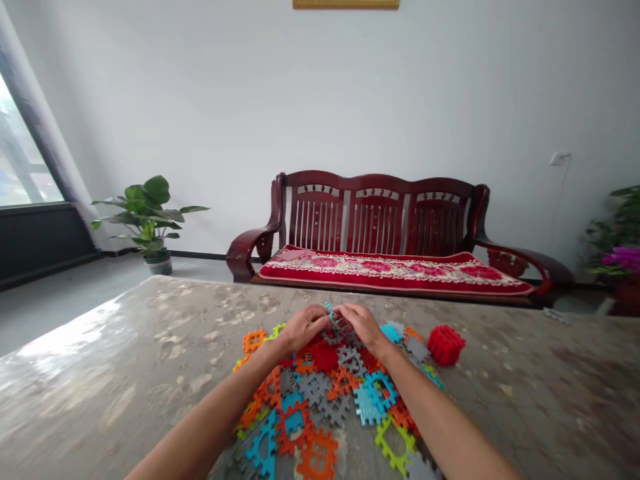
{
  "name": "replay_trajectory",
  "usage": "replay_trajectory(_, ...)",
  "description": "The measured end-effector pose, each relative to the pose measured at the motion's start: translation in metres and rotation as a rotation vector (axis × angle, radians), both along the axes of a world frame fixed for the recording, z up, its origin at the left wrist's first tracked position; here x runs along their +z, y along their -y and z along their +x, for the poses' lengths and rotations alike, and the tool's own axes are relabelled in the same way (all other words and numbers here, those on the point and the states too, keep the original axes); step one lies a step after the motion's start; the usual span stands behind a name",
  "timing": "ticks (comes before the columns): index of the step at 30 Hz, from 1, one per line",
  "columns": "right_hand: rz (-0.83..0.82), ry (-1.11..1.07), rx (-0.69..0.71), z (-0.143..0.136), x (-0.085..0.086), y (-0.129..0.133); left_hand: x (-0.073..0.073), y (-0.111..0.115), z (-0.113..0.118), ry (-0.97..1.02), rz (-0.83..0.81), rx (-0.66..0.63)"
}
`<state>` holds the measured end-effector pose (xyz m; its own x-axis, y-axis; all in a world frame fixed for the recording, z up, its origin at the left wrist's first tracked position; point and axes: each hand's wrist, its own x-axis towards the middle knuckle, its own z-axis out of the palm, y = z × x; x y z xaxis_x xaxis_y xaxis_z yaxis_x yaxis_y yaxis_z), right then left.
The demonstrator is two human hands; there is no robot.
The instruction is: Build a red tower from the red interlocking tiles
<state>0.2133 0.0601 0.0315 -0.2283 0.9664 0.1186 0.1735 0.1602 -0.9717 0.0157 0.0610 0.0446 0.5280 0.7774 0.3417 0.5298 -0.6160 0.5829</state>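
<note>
Both hands meet above the far part of a spread of flat, notched plastic pieces in orange, grey, blue, green and red. My left hand [309, 325] has its fingers bent around a small blue piece [329, 309], held on edge between the hands. From the other side, my right hand [359, 325] closes its fingers on the same piece. Grey pieces lie just under the fingers. Nearer to me are an orange window piece [318, 455] and a green piece with a round hole [395, 443]. A red cube [447, 345] of joined pieces sits to the right.
The pieces lie on a table with a patterned grey-brown cover [125, 360]. Behind it stands a dark red wooden bench [377, 200] with a red floral cover. A potted plant [150, 217] is at the left; a small grey item [556, 315] rests at the table's far right.
</note>
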Motion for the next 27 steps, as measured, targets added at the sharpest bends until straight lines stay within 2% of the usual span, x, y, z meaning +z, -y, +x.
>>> replay_trajectory(3, 0.133, 0.118, -0.131, 0.024, 0.004, 0.017, 0.012, 0.04, -0.005, -0.105, 0.038, 0.003)
replay_trajectory(5, 0.298, 0.349, -0.271, 0.042, 0.003, 0.027, 0.016, 0.076, -0.008, -0.215, 0.09, 0.023)
replay_trajectory(7, 0.385, 0.635, -0.358, 0.057, 0.0, 0.036, 0.017, 0.112, -0.01, -0.328, 0.132, -0.021)
replay_trajectory(10, 0.35, 0.977, -0.403, 0.068, -0.011, 0.047, 0.012, 0.155, -0.012, -0.475, 0.142, -0.207)
replay_trajectory(12, 0.299, 1.086, -0.396, 0.066, -0.017, 0.051, 0.006, 0.17, -0.013, -0.534, 0.154, -0.277)
replay_trajectory(16, 0.264, 1.064, -0.324, 0.055, -0.022, 0.048, -0.005, 0.175, -0.02, -0.595, 0.223, -0.312)
replay_trajectory(22, 0.29, 0.928, -0.254, 0.047, -0.012, 0.038, -0.018, 0.143, -0.034, -0.56, 0.378, -0.175)
replay_trajectory(25, 0.31, 0.878, -0.227, 0.053, -0.007, 0.054, -0.021, 0.129, -0.039, -0.552, 0.379, -0.146)
replay_trajectory(27, 0.325, 0.871, -0.193, 0.058, -0.006, 0.079, -0.021, 0.124, -0.043, -0.552, 0.368, -0.129)
